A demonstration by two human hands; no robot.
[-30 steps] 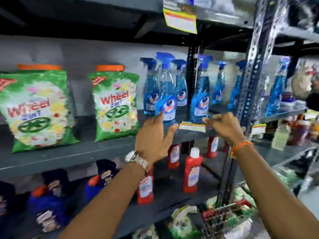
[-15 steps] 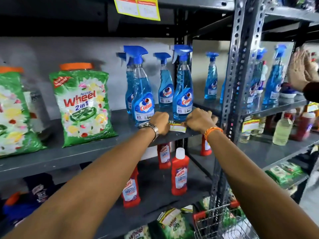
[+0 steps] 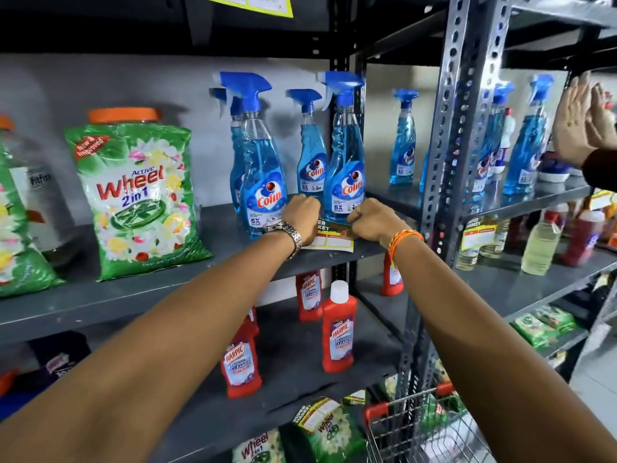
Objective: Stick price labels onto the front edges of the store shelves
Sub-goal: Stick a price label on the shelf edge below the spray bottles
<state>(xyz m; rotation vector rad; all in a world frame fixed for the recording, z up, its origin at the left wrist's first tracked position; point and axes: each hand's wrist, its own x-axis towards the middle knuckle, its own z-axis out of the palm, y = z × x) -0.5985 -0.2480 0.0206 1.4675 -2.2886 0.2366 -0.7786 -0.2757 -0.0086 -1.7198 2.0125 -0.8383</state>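
Observation:
A green, yellow and white price label [image 3: 330, 236] lies against the front edge of the grey middle shelf [image 3: 140, 292], below the blue Colin spray bottles [image 3: 263, 168]. My left hand [image 3: 302, 217] is curled into a fist over the label's left end, a metal watch on its wrist. At the label's right end my right hand [image 3: 372, 222], fingers folded, presses on the paper; an orange thread band circles that wrist. Both hands touch the label. Another yellow label [image 3: 253, 1] hangs from the shelf above.
Green Wheel detergent bags [image 3: 137, 195] stand to the left on the same shelf. Red Harpic bottles [image 3: 339, 329] fill the shelf below. A perforated steel upright [image 3: 447, 155] divides the racks. Another person's hands [image 3: 582, 125] reach in at far right. A red-handled wire basket [image 3: 420, 429] sits low.
My hands have come down from in front of the spray bottles onto the shelf edge and closed over the label's two ends. The view has moved closer and to the right.

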